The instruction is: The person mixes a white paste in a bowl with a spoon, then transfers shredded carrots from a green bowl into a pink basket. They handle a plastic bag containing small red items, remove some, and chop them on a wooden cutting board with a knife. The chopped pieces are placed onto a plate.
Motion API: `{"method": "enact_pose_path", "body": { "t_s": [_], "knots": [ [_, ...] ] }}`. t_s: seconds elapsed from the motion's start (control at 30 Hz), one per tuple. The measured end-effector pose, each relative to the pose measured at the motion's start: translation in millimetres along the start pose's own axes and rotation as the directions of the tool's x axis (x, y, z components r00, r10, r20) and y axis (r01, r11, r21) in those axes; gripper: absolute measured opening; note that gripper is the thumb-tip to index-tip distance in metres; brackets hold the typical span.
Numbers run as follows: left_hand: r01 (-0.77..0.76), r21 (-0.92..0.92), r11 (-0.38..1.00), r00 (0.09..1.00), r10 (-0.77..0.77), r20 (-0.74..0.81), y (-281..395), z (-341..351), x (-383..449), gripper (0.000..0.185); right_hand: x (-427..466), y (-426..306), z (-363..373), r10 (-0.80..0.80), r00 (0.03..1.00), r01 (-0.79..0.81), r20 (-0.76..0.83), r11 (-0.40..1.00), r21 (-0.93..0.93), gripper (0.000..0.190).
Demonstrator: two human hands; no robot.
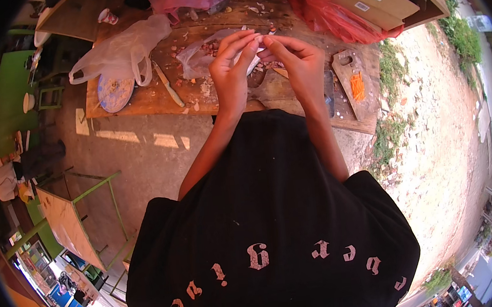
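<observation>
Above the wooden table (206,102), the fingertips of my left hand (230,65) and my right hand (303,58) meet on a small pale piece (259,38), which looks like a peeled clove. Fingers cover much of it. Beneath and left of my hands, reddish pieces (209,48), perhaps small shallots or garlic, lie on a clear plastic bag (189,64). More reddish bits and a white surface show partly between my wrists. A knife (169,85) with a pale handle rests left of my left hand.
A wooden cutting board (344,72) at right carries thin orange strips (357,86). At left, a whitish plastic bag (125,50) overlaps a bluish plate (115,94). A red bag (326,15) and a cardboard box (373,0) stand at back right. Peel scraps litter the tabletop.
</observation>
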State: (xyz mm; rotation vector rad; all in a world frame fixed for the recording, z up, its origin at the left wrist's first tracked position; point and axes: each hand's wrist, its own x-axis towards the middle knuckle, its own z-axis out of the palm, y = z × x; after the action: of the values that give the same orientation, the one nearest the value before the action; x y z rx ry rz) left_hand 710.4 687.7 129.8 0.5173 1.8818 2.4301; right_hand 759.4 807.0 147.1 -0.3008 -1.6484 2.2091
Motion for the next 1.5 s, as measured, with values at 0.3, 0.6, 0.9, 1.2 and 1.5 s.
{"method": "enact_pose_path", "body": {
  "t_s": [0.3,0.6,0.9,1.2,1.5],
  "knots": [
    [-0.147,0.19,0.971,0.989,0.138,0.059,-2.2,-4.0,0.7,0.019,0.9,-5.5,-6.9,0.064,0.998,-0.063,0.013,0.996,-0.071,0.019],
    [-0.044,0.123,0.991,0.996,0.034,0.084,-4.0,-1.1,1.7,0.018,4.3,1.4,-8.4,-0.003,1.0,0.003,-0.003,0.997,-0.081,0.018],
    [0.156,-0.229,0.961,0.988,-0.152,0.036,-7.9,0.8,-0.8,0.018,4.3,4.4,-3.0,-0.028,0.996,0.025,-0.082,0.999,-0.036,0.017],
    [0.258,-0.346,0.902,0.961,-0.275,-0.001,-11.6,-0.5,-1.5,0.021,3.4,11.7,-6.0,-0.173,0.979,0.132,-0.105,0.94,-0.314,0.023],
    [0.093,-0.118,0.989,0.995,-0.096,-0.021,-14.0,1.1,-0.9,0.018,2.0,12.0,3.1,-0.051,0.995,0.04,-0.09,0.992,-0.124,0.021]
  ]
}}
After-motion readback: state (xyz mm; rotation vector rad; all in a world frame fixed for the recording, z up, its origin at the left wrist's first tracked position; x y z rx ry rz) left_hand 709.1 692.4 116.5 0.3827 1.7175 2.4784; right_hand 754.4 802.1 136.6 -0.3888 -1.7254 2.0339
